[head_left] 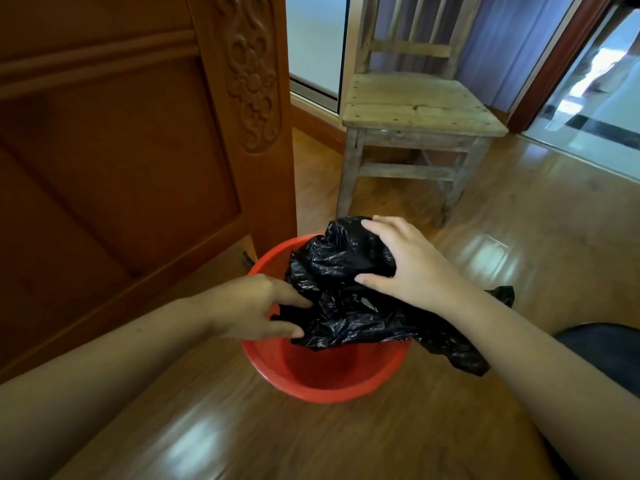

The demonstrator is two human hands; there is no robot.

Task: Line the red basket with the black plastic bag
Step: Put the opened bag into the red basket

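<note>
A red basket (322,379) stands on the wooden floor right below me, its near inner wall bare. A crumpled black plastic bag (332,268) lies bunched over the basket's far and right rim, with one end trailing off to the right onto the floor. My left hand (252,306) pinches the bag's lower left edge at the basket's left rim. My right hand (408,265) sits on top of the bag's bunched far part, fingers wrapped over it. The far rim of the basket is hidden under the plastic.
A carved wooden cabinet (131,140) stands close on the left, nearly touching the basket. A worn wooden chair (415,112) stands behind the basket. Glass doors run along the back and right. My knee in dark cloth (606,351) shows at the right edge.
</note>
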